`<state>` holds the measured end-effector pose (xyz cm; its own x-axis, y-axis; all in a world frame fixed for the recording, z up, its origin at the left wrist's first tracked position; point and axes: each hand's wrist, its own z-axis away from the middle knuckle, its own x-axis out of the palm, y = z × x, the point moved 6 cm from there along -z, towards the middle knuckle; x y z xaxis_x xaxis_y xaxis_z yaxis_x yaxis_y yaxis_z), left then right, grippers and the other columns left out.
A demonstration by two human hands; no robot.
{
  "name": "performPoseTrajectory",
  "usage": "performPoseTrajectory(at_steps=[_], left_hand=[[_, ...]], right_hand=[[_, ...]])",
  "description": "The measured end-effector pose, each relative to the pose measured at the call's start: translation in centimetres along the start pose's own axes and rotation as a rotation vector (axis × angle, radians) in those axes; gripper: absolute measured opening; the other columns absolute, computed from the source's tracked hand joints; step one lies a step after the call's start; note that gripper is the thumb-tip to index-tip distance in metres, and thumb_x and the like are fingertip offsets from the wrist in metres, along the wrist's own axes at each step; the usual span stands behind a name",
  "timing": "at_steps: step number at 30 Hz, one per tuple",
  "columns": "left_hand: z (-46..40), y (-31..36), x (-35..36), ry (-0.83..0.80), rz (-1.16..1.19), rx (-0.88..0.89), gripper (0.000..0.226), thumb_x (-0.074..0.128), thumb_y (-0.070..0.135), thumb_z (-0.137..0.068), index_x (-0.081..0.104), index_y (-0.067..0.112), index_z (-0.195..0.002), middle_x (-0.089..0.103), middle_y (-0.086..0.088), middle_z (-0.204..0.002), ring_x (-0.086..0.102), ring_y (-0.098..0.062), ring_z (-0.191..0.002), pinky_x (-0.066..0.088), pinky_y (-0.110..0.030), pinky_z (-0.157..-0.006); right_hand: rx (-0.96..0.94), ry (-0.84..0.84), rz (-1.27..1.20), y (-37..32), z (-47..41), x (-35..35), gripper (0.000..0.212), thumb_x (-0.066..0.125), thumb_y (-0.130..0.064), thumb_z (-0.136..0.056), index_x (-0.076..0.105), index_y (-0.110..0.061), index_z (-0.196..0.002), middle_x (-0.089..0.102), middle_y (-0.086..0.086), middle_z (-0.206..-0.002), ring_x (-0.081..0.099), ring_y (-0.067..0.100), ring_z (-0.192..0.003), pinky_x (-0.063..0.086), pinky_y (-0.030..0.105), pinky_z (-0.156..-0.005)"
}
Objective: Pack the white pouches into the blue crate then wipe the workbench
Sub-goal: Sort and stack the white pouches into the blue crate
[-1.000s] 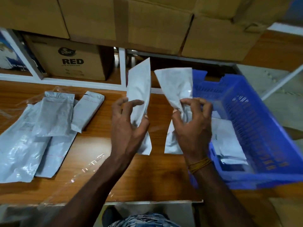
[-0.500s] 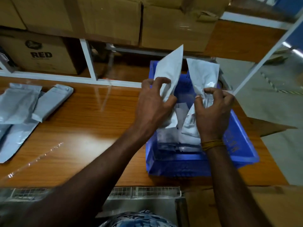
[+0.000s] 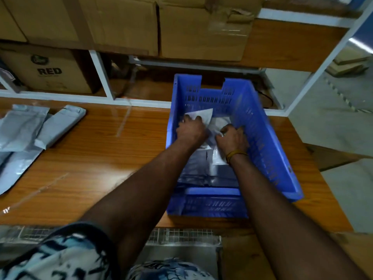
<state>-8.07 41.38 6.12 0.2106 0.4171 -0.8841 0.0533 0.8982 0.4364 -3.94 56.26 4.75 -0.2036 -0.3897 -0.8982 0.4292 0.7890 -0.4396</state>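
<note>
loose white pouches lay left on the workbench — light, limp, slick, best pinched at an edge. inside the blue crate, my left hand pressed one pouch; my right hand seemingly gripped another.

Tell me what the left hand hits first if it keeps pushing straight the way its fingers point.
The left hand points away from the person, over a white pouch. Beyond that, it would likely meet the blue crate at its slotted far wall, though depth is unclear.
</note>
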Motion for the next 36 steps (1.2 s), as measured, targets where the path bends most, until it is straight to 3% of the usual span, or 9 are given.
performPoseTrajectory(at_steps=[7, 10, 15, 19, 22, 25, 27, 31, 36], left_hand=[[-1.2, -2.2, 4.7, -0.228, -0.135, -0.102, 0.062, 0.059, 0.037, -0.087, 0.040, 0.015, -0.141, 0.030, -0.023, -0.150, 0.038, -0.042, -0.135, 0.039, -0.052, -0.106], [-1.1, -2.4, 5.3, -0.284, -0.160, -0.098, 0.064, 0.062, 0.035, -0.087, 0.037, 0.016, -0.143, 0.026, -0.023, -0.151, 0.033, -0.040, -0.139, 0.036, -0.051, -0.108], [-0.5, -1.1, 4.0, -0.176, -0.171, -0.003, 0.053, 0.053, 0.038, -0.092, 0.043, 0.016, -0.140, 0.034, -0.024, -0.145, 0.041, -0.044, -0.130, 0.040, -0.053, -0.103], [0.6, 0.9, 2.7, -0.086, -0.156, 0.153, 0.044, 0.056, 0.035, -0.091, 0.054, 0.019, -0.132, 0.054, -0.016, -0.132, 0.054, -0.037, -0.120, 0.046, -0.044, -0.093], [1.3, 1.3, 3.4, -0.190, -0.264, 0.230, 0.034, 0.058, 0.027, -0.089, 0.064, 0.017, -0.121, 0.066, -0.011, -0.122, 0.061, -0.032, -0.111, 0.048, -0.037, -0.078], [1.9, 0.8, 4.0, -0.327, -0.364, 0.221, 0.031, 0.050, 0.014, -0.097, 0.063, 0.005, -0.124, 0.062, -0.016, -0.130, 0.058, -0.035, -0.117, 0.047, -0.041, -0.092], [2.2, 0.5, 3.5, -0.330, -0.388, 0.195, 0.032, 0.046, 0.011, -0.099, 0.061, 0.000, -0.125, 0.059, -0.017, -0.132, 0.057, -0.036, -0.120, 0.045, -0.038, -0.095], [3.0, 0.8, 2.4, -0.287, -0.399, 0.209, 0.033, 0.043, 0.011, -0.101, 0.059, 0.000, -0.128, 0.058, -0.016, -0.134, 0.056, -0.034, -0.119, 0.045, -0.036, -0.095], [3.4, 0.6, 1.9, -0.310, -0.347, 0.140, 0.036, 0.040, 0.013, -0.103, 0.053, 0.001, -0.134, 0.052, -0.015, -0.142, 0.051, -0.032, -0.127, 0.041, -0.035, -0.101]], right_hand=[[0.008, -0.235, 0.129, 2.0, -1.2, 3.8, 0.050, 0.064, -0.035, -0.089, 0.053, -0.016, -0.134, 0.032, 0.024, -0.142, 0.045, 0.043, -0.125, 0.044, 0.045, -0.103], [-0.038, -0.246, 0.103, 2.1, -1.4, 3.8, 0.051, 0.065, -0.036, -0.090, 0.053, -0.013, -0.134, 0.040, 0.024, -0.140, 0.047, 0.040, -0.124, 0.043, 0.042, -0.104], [-0.066, -0.243, 0.039, 1.8, -1.9, 2.7, 0.058, 0.070, -0.050, -0.082, 0.056, -0.024, -0.133, 0.049, 0.021, -0.136, 0.050, 0.040, -0.123, 0.044, 0.047, -0.103], [-0.254, -0.206, 0.003, 0.7, -1.4, -0.1, 0.037, 0.077, -0.031, -0.081, 0.065, -0.028, -0.116, 0.056, 0.016, -0.126, 0.059, 0.030, -0.107, 0.051, 0.038, -0.094], [-0.394, -0.424, 0.186, -0.2, 0.9, 0.1, 0.033, 0.079, -0.025, -0.079, 0.069, -0.030, -0.110, 0.056, 0.010, -0.119, 0.060, 0.026, -0.102, 0.050, 0.034, -0.089], [-0.442, -0.546, 0.390, 0.0, 3.1, 2.2, 0.035, 0.080, -0.030, -0.079, 0.067, -0.037, -0.111, 0.051, 0.006, -0.123, 0.059, 0.027, -0.107, 0.049, 0.036, -0.093], [-0.450, -0.600, 0.503, 0.5, 4.0, 3.2, 0.039, 0.080, -0.030, -0.078, 0.065, -0.041, -0.112, 0.049, 0.006, -0.128, 0.057, 0.029, -0.113, 0.046, 0.039, -0.098], [-0.506, -0.614, 0.701, 0.9, 4.4, 3.5, 0.054, 0.082, -0.032, -0.075, 0.057, -0.038, -0.122, 0.045, 0.008, -0.133, 0.049, 0.031, -0.123, 0.036, 0.044, -0.103], [-0.581, -0.576, 0.835, 0.2, 4.7, 3.6, 0.048, 0.071, -0.022, -0.085, 0.054, -0.029, -0.130, 0.045, 0.014, -0.136, 0.050, 0.034, -0.123, 0.038, 0.048, -0.106]])
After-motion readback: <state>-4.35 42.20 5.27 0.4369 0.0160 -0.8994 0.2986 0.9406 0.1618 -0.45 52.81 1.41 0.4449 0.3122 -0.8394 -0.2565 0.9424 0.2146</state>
